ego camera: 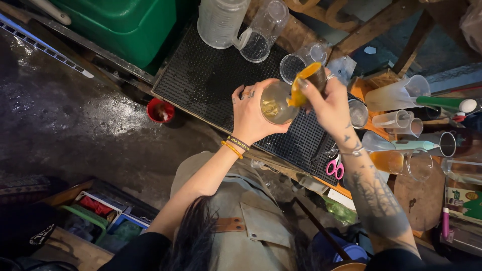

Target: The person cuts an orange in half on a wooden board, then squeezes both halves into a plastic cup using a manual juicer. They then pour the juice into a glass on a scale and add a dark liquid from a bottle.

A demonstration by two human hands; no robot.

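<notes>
1. Red round plastic tub (160, 110): stands on the wet dark floor (65, 120), just beside the near edge of the black studded rubber bar mat (211, 75), well apart from both hands.
2. Left hand (251, 113): fingers curled closed about the side of a clear round glass with pale yellow contents (275, 104), which it holds tilted above the mat, mouth turned toward the right hand. An orange bead bracelet and a dark band sit on the wrist.
3. Orange pouring piece (300, 88): its lower end reaches into the mouth of the glass; its long axis slopes down from upper right to lower left. Whether it touches the rim cannot be told.
4. Right hand (329, 103): closed on the dark upper end of the orange piece, fingers pinched about it, tipping it downward. It lies just to the right of the glass and slightly above; the glass is in the left hand's grip alone.
5. Clear plastic measuring jugs (241, 25): lying at the far edge of the mat, apart from the hands.
6. Pink-handled scissors (335, 168): resting near the right forearm, untouched.
7. Clear cups and beakers on the wooden counter (401, 120): clustered to the far right, out of both hands' grasp.
</notes>
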